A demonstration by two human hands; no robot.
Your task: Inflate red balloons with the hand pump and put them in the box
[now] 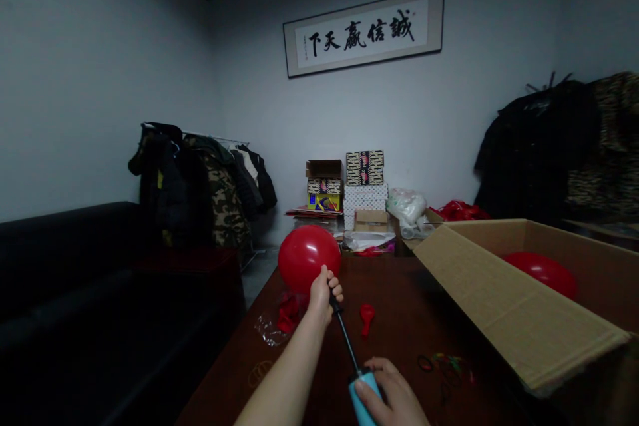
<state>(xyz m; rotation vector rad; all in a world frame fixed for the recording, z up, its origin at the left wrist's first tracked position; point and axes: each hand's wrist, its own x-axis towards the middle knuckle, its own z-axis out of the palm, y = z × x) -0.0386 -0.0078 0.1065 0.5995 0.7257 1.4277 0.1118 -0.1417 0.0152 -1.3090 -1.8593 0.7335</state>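
An inflated red balloon [305, 256] sits just beyond my left hand [325, 294], over the far left part of the table. My left hand is closed around the black end of a balloon pump [366, 399], right where the balloon meets it. The balloon's neck is hidden by the fingers. From there a dark rod slants down to the pump's light blue body, which my right hand [397, 396] grips at the bottom of the view. A flat red balloon [367, 318] lies on the table to the right of the rod.
On the brown table [394, 293] lie a clear bag with red balloons [287, 313] and several rubber bands [449, 369]. An open cardboard box [499, 299] holding another inflated balloon [544, 273] stands at right. Stacked boxes [365, 196] are behind; a black sofa [100, 306] is at left.
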